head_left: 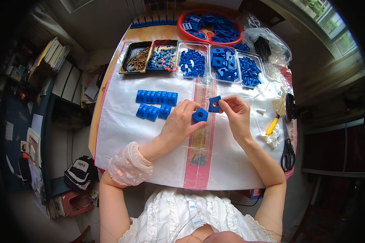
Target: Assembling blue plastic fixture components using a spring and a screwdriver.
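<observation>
Between thumb and fingers, my left hand (180, 120) grips a blue plastic block with a round hole (200, 115). Just right of it, my right hand (234, 111) pinches a flat blue square plate with a hole (214, 104) by its right edge. The two pieces are close together, and I cannot tell whether they touch. Left of my hands lie two rows of ridged blue plastic parts; the far row (156, 97) is longer, and my left hand is near the end of the close row (152, 112).
Along the back stand trays of brass-coloured screws (138, 59), small mixed fittings (163, 56), blue pegs (192, 62), blue square plates (224, 64) and blue plugs (250, 70). Behind is a red basin (181, 29). Black scissors (288, 156) and a yellow-handled tool (272, 126) lie right.
</observation>
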`<action>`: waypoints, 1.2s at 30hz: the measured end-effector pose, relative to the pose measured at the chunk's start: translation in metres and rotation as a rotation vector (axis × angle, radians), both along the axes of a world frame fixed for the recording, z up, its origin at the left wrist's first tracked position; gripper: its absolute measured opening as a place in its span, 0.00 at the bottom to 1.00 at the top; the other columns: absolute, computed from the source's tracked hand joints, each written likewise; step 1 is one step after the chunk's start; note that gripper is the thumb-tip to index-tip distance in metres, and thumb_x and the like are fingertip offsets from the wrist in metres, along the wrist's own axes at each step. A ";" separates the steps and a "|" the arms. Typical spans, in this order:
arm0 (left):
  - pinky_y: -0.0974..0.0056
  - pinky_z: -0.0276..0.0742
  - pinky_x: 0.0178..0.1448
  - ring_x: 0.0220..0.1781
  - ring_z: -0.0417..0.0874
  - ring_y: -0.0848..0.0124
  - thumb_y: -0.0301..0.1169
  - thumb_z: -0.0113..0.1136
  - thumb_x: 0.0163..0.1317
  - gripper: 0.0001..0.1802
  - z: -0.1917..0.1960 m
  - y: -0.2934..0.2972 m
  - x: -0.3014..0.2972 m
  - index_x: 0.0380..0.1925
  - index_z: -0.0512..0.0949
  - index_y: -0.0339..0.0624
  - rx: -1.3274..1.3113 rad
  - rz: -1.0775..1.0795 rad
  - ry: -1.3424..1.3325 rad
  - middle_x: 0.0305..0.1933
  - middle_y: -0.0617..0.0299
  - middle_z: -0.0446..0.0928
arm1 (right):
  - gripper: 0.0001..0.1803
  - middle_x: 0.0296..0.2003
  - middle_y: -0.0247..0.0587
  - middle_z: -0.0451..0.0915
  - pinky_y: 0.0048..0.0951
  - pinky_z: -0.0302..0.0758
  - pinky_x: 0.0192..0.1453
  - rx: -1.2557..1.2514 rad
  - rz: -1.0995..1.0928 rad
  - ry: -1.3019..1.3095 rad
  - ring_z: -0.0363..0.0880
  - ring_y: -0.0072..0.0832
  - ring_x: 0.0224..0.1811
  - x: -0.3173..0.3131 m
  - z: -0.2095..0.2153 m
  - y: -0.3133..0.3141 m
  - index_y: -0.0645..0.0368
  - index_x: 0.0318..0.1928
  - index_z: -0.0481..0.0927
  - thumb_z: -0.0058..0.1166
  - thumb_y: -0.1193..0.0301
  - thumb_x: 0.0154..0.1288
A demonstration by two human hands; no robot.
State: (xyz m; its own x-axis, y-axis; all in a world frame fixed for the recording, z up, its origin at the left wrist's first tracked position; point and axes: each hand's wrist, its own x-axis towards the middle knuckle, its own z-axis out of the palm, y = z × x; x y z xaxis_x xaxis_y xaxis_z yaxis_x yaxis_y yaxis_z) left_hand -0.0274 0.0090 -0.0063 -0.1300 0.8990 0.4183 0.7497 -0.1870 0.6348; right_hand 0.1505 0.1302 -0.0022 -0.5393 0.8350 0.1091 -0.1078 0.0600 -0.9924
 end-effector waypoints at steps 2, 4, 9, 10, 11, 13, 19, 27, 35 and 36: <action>0.58 0.80 0.51 0.47 0.83 0.57 0.31 0.75 0.58 0.23 -0.004 0.001 0.003 0.51 0.77 0.38 -0.059 -0.016 -0.035 0.45 0.54 0.79 | 0.04 0.37 0.39 0.89 0.20 0.78 0.41 -0.007 0.007 -0.007 0.85 0.18 0.38 -0.001 -0.001 -0.001 0.63 0.41 0.83 0.62 0.75 0.72; 0.58 0.80 0.50 0.47 0.83 0.57 0.30 0.75 0.58 0.22 -0.007 0.002 0.003 0.50 0.78 0.37 -0.101 -0.020 -0.080 0.46 0.54 0.79 | 0.04 0.37 0.39 0.89 0.21 0.77 0.42 -0.011 0.028 -0.014 0.82 0.16 0.36 -0.002 -0.002 -0.004 0.62 0.41 0.82 0.62 0.74 0.73; 0.61 0.81 0.49 0.46 0.83 0.62 0.29 0.72 0.61 0.22 -0.007 0.002 0.001 0.53 0.77 0.36 -0.099 -0.019 -0.115 0.48 0.53 0.80 | 0.04 0.37 0.39 0.89 0.20 0.77 0.39 -0.006 -0.001 -0.008 0.87 0.18 0.40 -0.001 -0.002 0.000 0.63 0.41 0.81 0.63 0.76 0.71; 0.64 0.81 0.48 0.46 0.83 0.64 0.29 0.71 0.62 0.22 -0.004 0.002 0.000 0.55 0.77 0.36 -0.113 -0.020 -0.144 0.49 0.54 0.81 | 0.04 0.37 0.39 0.89 0.20 0.76 0.39 -0.002 -0.012 -0.008 0.87 0.18 0.40 0.000 -0.002 0.001 0.63 0.41 0.81 0.63 0.76 0.71; 0.66 0.81 0.47 0.46 0.83 0.66 0.29 0.70 0.63 0.22 -0.003 0.002 -0.001 0.56 0.77 0.36 -0.128 -0.021 -0.172 0.49 0.54 0.81 | 0.04 0.37 0.39 0.89 0.20 0.76 0.39 -0.002 -0.014 -0.012 0.87 0.18 0.40 0.001 -0.003 0.002 0.63 0.41 0.81 0.63 0.76 0.71; 0.70 0.79 0.46 0.46 0.82 0.71 0.30 0.65 0.70 0.21 -0.002 0.002 -0.006 0.60 0.76 0.37 -0.203 -0.041 -0.473 0.51 0.56 0.81 | 0.05 0.37 0.39 0.88 0.20 0.76 0.38 -0.003 -0.017 -0.018 0.87 0.19 0.39 0.003 -0.005 0.003 0.62 0.42 0.80 0.63 0.76 0.71; 0.75 0.75 0.40 0.48 0.79 0.76 0.38 0.46 0.83 0.23 0.006 0.001 -0.020 0.69 0.66 0.38 -0.405 -0.300 -1.588 0.55 0.60 0.79 | 0.09 0.39 0.38 0.88 0.20 0.75 0.38 -0.065 -0.042 0.047 0.84 0.17 0.39 0.001 0.006 -0.001 0.64 0.48 0.80 0.63 0.77 0.70; 0.73 0.77 0.41 0.47 0.79 0.78 0.41 0.46 0.82 0.19 0.001 -0.002 -0.012 0.63 0.70 0.41 -0.495 -0.371 -1.746 0.51 0.63 0.79 | 0.11 0.41 0.38 0.88 0.21 0.77 0.44 -0.048 -0.042 0.022 0.84 0.18 0.40 0.002 0.013 -0.009 0.64 0.51 0.83 0.63 0.77 0.70; 0.72 0.81 0.49 0.46 0.82 0.74 0.41 0.47 0.82 0.16 -0.003 -0.006 -0.015 0.55 0.74 0.41 -0.671 -0.368 -1.380 0.48 0.61 0.79 | 0.11 0.43 0.39 0.87 0.25 0.81 0.51 0.424 0.225 -0.102 0.86 0.23 0.46 0.005 0.017 -0.004 0.63 0.49 0.86 0.61 0.83 0.66; 0.71 0.82 0.50 0.46 0.82 0.75 0.41 0.48 0.82 0.16 -0.006 -0.007 -0.016 0.54 0.74 0.41 -0.669 -0.401 -1.347 0.48 0.61 0.79 | 0.12 0.44 0.39 0.87 0.26 0.82 0.52 0.359 0.270 -0.079 0.87 0.24 0.46 0.003 0.018 -0.008 0.64 0.49 0.86 0.61 0.84 0.66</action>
